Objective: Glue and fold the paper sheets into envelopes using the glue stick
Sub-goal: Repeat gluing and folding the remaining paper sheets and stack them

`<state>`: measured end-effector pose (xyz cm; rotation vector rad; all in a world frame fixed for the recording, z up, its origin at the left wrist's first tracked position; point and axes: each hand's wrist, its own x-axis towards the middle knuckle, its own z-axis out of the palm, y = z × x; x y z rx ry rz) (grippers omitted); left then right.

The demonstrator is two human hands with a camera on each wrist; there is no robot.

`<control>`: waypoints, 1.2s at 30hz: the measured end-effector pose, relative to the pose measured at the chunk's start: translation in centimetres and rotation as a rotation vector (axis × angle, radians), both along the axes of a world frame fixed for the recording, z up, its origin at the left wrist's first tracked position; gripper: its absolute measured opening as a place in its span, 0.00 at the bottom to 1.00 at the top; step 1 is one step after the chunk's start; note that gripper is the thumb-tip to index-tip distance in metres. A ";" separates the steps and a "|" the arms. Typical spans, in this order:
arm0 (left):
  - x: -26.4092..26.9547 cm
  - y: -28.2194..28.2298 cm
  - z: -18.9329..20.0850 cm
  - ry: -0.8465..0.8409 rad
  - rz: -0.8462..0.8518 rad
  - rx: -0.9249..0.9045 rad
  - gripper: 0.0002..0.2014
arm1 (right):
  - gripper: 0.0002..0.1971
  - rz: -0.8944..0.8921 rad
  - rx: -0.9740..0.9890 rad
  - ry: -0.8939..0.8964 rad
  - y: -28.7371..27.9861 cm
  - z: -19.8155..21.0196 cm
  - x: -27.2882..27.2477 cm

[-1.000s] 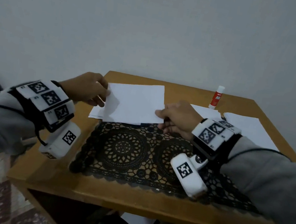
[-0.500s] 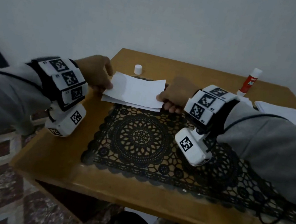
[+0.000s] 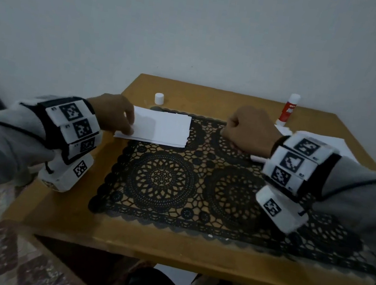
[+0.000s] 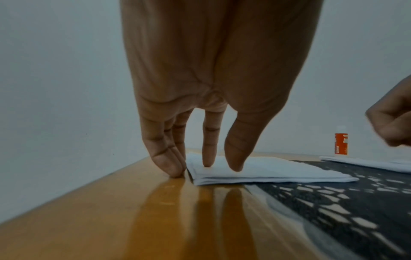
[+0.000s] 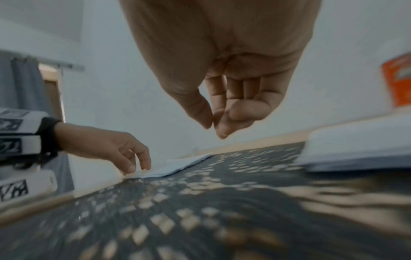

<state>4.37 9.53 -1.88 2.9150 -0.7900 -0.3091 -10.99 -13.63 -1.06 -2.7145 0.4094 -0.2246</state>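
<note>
A folded white paper (image 3: 162, 127) lies flat, half on the black lace mat (image 3: 188, 179) and half on the wooden table (image 3: 68, 217). My left hand (image 3: 113, 114) presses its left edge with straight fingers; in the left wrist view the thumb and a finger (image 4: 209, 158) rest on the paper (image 4: 266, 173) while the others touch the wood. My right hand (image 3: 249, 132) hovers over the mat to the paper's right, curled and empty; its thumb meets the fingertips (image 5: 213, 126). The red and white glue stick (image 3: 289, 110) stands uncapped at the back right.
The glue stick's white cap (image 3: 159, 98) stands behind the folded paper. A stack of blank sheets (image 3: 335, 145) lies at the right, under my right wrist. A wall runs right behind the table. Patterned floor shows at the left.
My right hand has let go of the folded paper's right edge and moved away to the right. The paper now lies flat, with my left hand still on its left edge.
</note>
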 end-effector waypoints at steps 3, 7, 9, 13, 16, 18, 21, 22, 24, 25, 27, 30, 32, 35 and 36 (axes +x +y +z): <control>-1.3 -0.6 0.3 -0.056 -0.016 0.043 0.16 | 0.13 -0.021 -0.120 -0.086 -3.2 0.1 -3.8; -3.8 -2.4 1.3 -0.152 -0.164 -0.016 0.19 | 0.16 -0.061 -0.268 -0.171 -8.0 -0.1 -8.2; -5.6 -4.3 1.9 -0.170 -0.276 -0.045 0.18 | 0.16 -0.119 -0.282 -0.160 -10.3 -0.5 -9.7; -9.9 -9.4 3.1 -0.152 -0.527 -0.048 0.15 | 0.12 -0.232 -0.229 -0.165 -13.8 -1.5 -11.1; -12.1 -13.6 2.8 -0.150 -0.645 -0.050 0.16 | 0.11 -0.258 -0.153 -0.184 -15.0 -1.8 -11.1; -13.0 -16.2 2.0 -0.146 -0.681 -0.037 0.17 | 0.11 -0.250 -0.140 -0.161 -15.2 -1.9 -11.0; -14.1 -19.2 0.9 -0.145 -0.709 0.032 0.20 | 0.11 -0.223 -0.148 -0.123 -15.2 -2.0 -10.9; -14.4 -20.0 0.6 -0.142 -0.717 0.059 0.21 | 0.12 -0.217 -0.145 -0.120 -15.3 -1.9 -10.9; -14.7 -21.2 0.2 -0.150 -0.731 0.100 0.22 | 0.14 -0.219 -0.135 -0.124 -15.3 -1.9 -11.0; -14.7 -21.6 0.0 -0.162 -0.737 0.114 0.22 | 0.14 -0.223 -0.129 -0.127 -15.3 -1.9 -11.0; -14.5 -22.2 -0.4 -0.191 -0.744 0.128 0.21 | 0.12 -0.221 -0.127 -0.137 -15.3 -1.9 -11.1; -14.2 -22.5 -0.7 -0.238 -0.743 0.106 0.19 | 0.10 -0.216 -0.137 -0.142 -15.2 -1.9 -11.1; -14.0 -22.6 -0.8 -0.252 -0.735 0.078 0.19 | 0.10 -0.215 -0.138 -0.138 -15.1 -1.8 -11.1; -13.8 -22.7 -0.6 -0.236 -0.719 0.024 0.17 | 0.10 -0.215 -0.127 -0.129 -14.9 -1.7 -11.1; -13.6 -22.7 -0.6 -0.222 -0.718 0.011 0.16 | 0.10 -0.212 -0.131 -0.128 -14.9 -1.7 -11.1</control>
